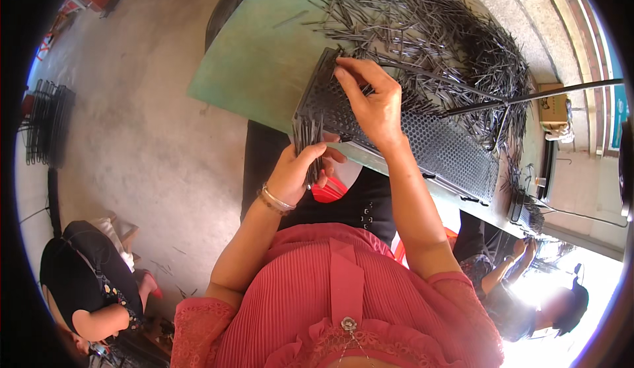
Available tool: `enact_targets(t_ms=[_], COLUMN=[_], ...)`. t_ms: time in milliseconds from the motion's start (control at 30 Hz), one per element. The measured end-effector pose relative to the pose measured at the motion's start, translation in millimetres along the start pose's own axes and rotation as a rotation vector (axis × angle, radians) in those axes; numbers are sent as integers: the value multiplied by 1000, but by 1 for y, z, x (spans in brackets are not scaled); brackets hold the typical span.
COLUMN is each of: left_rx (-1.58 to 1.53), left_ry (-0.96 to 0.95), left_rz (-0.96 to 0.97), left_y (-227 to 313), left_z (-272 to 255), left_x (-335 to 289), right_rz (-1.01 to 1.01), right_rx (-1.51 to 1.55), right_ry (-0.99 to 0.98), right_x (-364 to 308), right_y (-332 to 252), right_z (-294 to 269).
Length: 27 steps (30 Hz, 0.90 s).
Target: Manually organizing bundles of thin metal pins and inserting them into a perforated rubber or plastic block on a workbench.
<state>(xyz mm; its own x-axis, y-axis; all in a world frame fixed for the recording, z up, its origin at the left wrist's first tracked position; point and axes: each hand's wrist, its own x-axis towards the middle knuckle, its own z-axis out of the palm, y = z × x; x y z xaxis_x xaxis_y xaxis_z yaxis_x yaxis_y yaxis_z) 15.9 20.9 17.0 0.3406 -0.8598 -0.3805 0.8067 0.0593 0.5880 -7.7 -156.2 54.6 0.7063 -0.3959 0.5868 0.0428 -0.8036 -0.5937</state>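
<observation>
My left hand (290, 173) is closed round a bundle of thin black strips (308, 130), held upright just off the near left edge of a black perforated tray (456, 153). My right hand (376, 104) reaches over the tray's left end. Its thumb and index finger pinch together at the far left corner; whatever is between the fingertips is too small and dark to make out. Rows of small holes cover the tray, and some strips stand or lie along its far side, partly hidden behind my right hand.
A large heap of loose black strips (422, 25) spreads over the green tabletop (244, 71) beyond the tray. A dark rod (535, 95) crosses above the table at right. Other people work at lower left (92, 282) and lower right (515, 295). Dark racks (49, 124) stand at far left.
</observation>
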Motion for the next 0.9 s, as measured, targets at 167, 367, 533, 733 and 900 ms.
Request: enact_targets(t_ms=[167, 367, 533, 733, 900], left_rx=[-56, 32, 58, 55, 67], left_ry=[-90, 37, 62, 130, 131], left_rz=[60, 26, 43, 52, 48], left_y=[0, -10, -11, -16, -18], left_z=[0, 2, 0, -1, 0], left_x=[5, 14, 14, 13, 11], right_rz=[711, 774, 672, 475, 420], right_rx=[476, 552, 547, 499, 258], right_ry=[-516, -480, -264, 90, 125], right_x=[-17, -22, -12, -1, -4], right_y=[-26, -11, -3, 8, 15], right_z=[-19, -25, -28, -13, -10])
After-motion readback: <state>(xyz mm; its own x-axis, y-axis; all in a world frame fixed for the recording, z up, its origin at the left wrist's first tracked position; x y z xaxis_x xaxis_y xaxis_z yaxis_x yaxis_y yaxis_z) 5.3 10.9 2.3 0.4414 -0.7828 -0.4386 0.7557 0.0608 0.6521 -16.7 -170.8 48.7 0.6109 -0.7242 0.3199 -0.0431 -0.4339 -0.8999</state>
